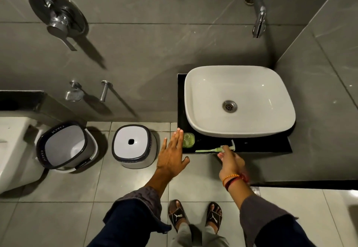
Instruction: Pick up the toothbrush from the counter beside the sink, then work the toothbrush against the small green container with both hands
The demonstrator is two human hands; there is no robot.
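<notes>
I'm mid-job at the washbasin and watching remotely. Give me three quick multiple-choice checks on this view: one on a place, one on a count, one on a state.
1. Where does the green soap bottle stand?
A. inside the washbasin
B. on the black counter, at its front left corner
C. on the floor by the stool

2. How many plastic buckets stand on the floor?
A. one
B. two
C. three

3. What is the right hand doing?
A. pinching the dispenser pump
B. lying flat in the basin
C. turning the wall tap

Answers:
1 B: the bottle sits on the black counter, in front of the washbasin, by the open left hand.
2 A: only one bucket shows, beside an upturned stool.
3 A: its fingertips hold the white dispenser pump, whose green tube lies along the counter.
</notes>
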